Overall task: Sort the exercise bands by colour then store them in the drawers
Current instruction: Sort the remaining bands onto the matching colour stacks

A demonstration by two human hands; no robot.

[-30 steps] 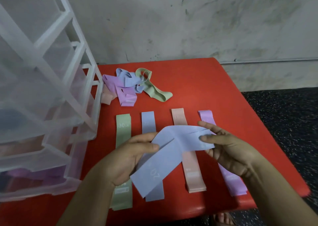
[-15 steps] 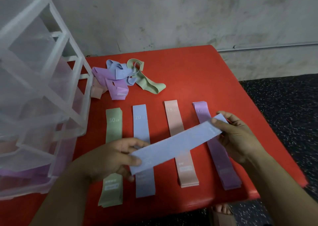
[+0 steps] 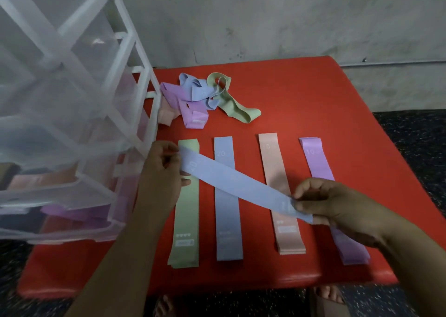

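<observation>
Red table [image 3: 301,94] bears green [image 3: 187,210], blue [image 3: 226,220], peach [image 3: 284,234], purple bands [image 3: 316,162].

Drawers [image 3: 72,123] left — bands [image 3: 282,196] right, tabletop [image 3: 313,94].

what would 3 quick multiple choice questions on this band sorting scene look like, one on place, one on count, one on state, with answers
1. Where does the tangled pile of bands lie?
A. at the table's far side, beside the drawer unit
B. inside the top drawer
C. on the floor

2. How many flat rows of bands lie side by side on the red table?
A. two
B. four
C. six

3. What state is the held blue band in?
A. crumpled in one fist
B. stretched out between both hands
C. lying flat on its row

Answers:
1. A: the pile sits behind the rows, next to the drawer unit.
2. B: green, blue, peach and purple rows.
3. B: the left hand and right hand each pinch one end.
</observation>
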